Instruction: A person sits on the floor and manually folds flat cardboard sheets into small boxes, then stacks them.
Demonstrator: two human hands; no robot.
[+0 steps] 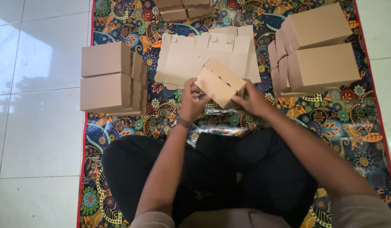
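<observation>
I hold a small brown cardboard box (220,82) in front of me with both hands. My left hand (190,101) grips its near left end, thumb on the edge. At the box's right end, my right hand (252,100) holds it with fingers curled under the corner. The box is tilted, its long side running from upper left to lower right. Just beyond it lies a stack of flat, unfolded cardboard blanks (191,52) on the patterned mat (330,118). I sit cross-legged in dark trousers.
Folded boxes are stacked at the left (107,78) and at the right (318,50) of the mat. More boxes (183,9) sit at the far edge. White tiled floor (35,105) surrounds the mat.
</observation>
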